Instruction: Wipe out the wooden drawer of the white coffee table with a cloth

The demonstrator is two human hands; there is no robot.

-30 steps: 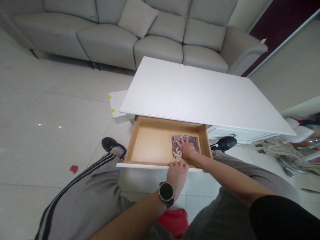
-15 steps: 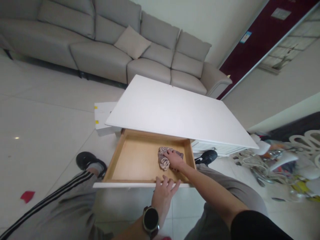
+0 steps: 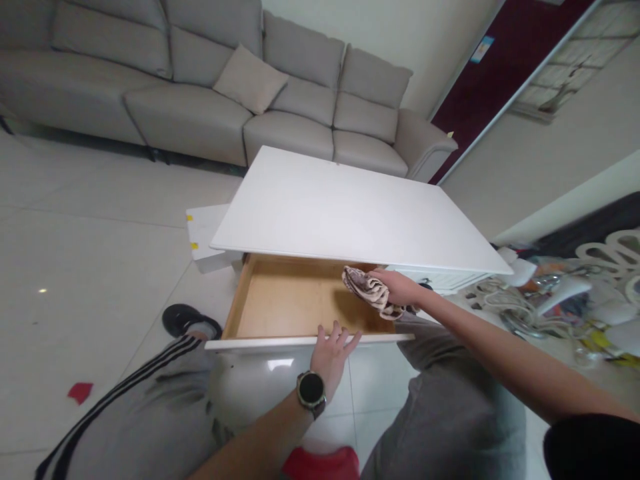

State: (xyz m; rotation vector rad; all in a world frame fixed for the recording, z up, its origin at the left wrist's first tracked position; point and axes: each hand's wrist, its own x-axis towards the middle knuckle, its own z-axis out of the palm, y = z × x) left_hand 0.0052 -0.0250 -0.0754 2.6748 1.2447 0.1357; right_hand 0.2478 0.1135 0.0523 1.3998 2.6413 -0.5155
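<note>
My right hand (image 3: 396, 288) is closed on a bunched brown-and-cream patterned cloth (image 3: 369, 288). It holds the cloth up over the right side of a pulled-out wooden drawer (image 3: 280, 300). Part of the cloth is hidden behind my fingers. My left hand (image 3: 334, 353), with a watch on its wrist, rests on the white drawer front (image 3: 270, 343), its fingers spread over the top edge. The drawer belongs to a white table (image 3: 340, 207), and its bare wooden bottom shows.
A grey sofa (image 3: 195, 120) stands behind the table. A white box (image 3: 205, 230) is at the table's left end. Cables and assorted items (image 3: 545, 300) lie at the right. My legs straddle the drawer, and a red object (image 3: 323, 463) is below my left arm.
My right hand has lifted the cloth from the drawer bottom and moved it right. The drawer stands out less from the table, with my left hand still on its front.
</note>
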